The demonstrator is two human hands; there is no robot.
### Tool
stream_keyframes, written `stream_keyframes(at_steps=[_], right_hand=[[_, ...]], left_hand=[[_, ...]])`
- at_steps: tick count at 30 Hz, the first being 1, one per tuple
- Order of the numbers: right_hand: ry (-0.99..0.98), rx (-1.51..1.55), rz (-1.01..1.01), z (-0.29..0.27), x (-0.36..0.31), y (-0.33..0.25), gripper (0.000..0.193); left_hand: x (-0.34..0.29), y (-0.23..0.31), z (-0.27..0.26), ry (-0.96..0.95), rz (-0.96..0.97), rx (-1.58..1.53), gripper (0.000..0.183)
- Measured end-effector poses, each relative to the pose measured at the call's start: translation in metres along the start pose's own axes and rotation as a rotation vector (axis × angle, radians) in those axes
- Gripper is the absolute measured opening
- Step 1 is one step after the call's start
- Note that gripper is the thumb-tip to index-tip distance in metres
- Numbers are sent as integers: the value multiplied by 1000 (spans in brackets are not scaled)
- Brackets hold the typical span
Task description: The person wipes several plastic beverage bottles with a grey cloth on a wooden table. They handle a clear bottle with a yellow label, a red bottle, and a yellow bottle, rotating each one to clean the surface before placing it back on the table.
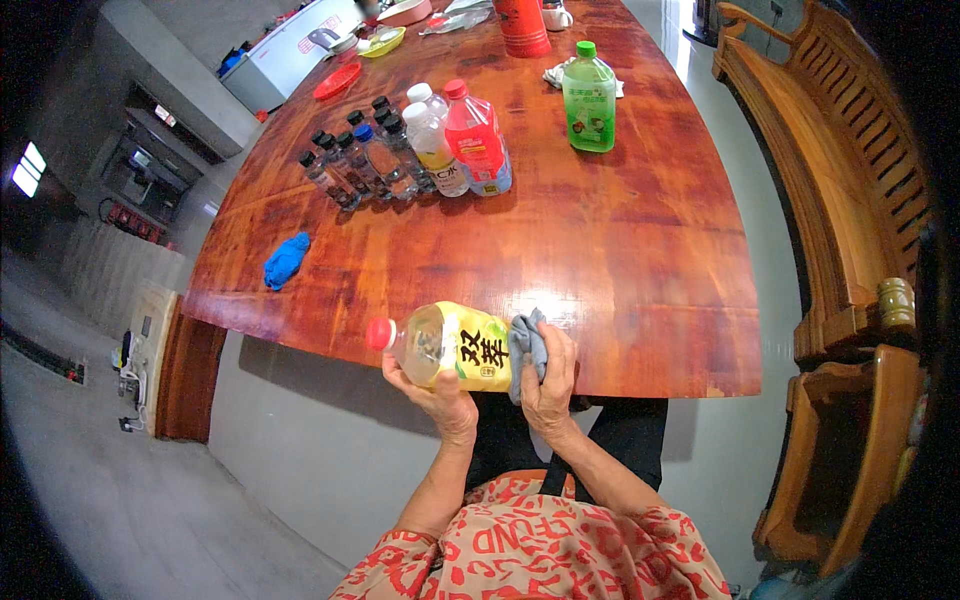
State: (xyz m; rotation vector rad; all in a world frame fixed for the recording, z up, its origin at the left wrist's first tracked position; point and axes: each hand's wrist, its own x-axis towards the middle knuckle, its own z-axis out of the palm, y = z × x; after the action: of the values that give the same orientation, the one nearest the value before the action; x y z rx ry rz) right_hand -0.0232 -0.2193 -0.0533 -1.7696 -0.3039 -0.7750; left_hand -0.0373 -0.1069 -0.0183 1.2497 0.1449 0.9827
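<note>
Above the table's near edge, a clear plastic bottle (455, 347) with a yellow label and red cap lies sideways, its cap pointing left. My left hand (438, 400) is wrapped round its shoulder and underside. A grey cloth (524, 350) is pressed against the bottle's base by my right hand (550, 378), whose fingers are closed on the cloth. Farther back, small clear bottles with dark caps (352, 160) stand in a cluster, one of them blue-capped. Beside them are two white-capped bottles (432, 140) and a red-capped bottle with a pink label (478, 140).
A crumpled blue cloth (287, 262) lies on the wooden table (620, 250) at the left. Toward the far right stands a green bottle (590, 100) before a white crumpled cloth. A red cylinder (521, 25), a red lid (338, 82) and dishes sit farther back. A wooden bench (830, 140) lines the right.
</note>
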Motion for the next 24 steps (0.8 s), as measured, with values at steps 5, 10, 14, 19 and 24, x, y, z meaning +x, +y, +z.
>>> stream_keyframes(at_steps=[5,10,14,19,24], right_hand=[[-44,31,-11,7,-9,6,55],[-78,11,-16,11,-3,-3,56],[-41,-25,-82,14,0,-9,50],[-36,370,433,30,14,11,34],[3,864,873,38,40,19,37]], left_hand=[[-1,8,-4,-24,-114,114,93],[-9,-13,-8,-37,99,243,94],[1,-13,-12,17,-159,61,84],[8,-14,-4,49,-285,-143,69],[13,-26,2,76,-252,-254,64]])
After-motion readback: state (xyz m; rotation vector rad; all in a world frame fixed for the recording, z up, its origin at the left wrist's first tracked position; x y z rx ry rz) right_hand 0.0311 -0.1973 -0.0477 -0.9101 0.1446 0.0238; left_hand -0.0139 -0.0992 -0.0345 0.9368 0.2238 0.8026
